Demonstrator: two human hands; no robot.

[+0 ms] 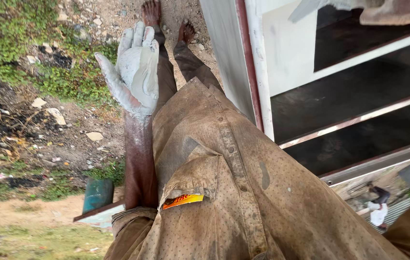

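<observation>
Up in the upper left of the frame, the left hand (135, 72) hangs out over the ground with fingers (137, 41) spread wide and the palm turned up, holding nothing but a thick coat of pale grey putty (145, 79). That paste sits smeared across the palm and up the fingers, looks wet and soft, so I'd guess it's slippery and smears at any touch; no real spot to take hold of, you'd scrape it off the palm. Over at the top right, the right hand (397, 12) is mostly cut off by the frame edge, pressing something flat and pale against the white window frame (291, 53). Can't tell how those fingers sit. Below, a dusty brown shirt (243, 192) fills the middle, with bare feet (151, 12) on gravel.
</observation>
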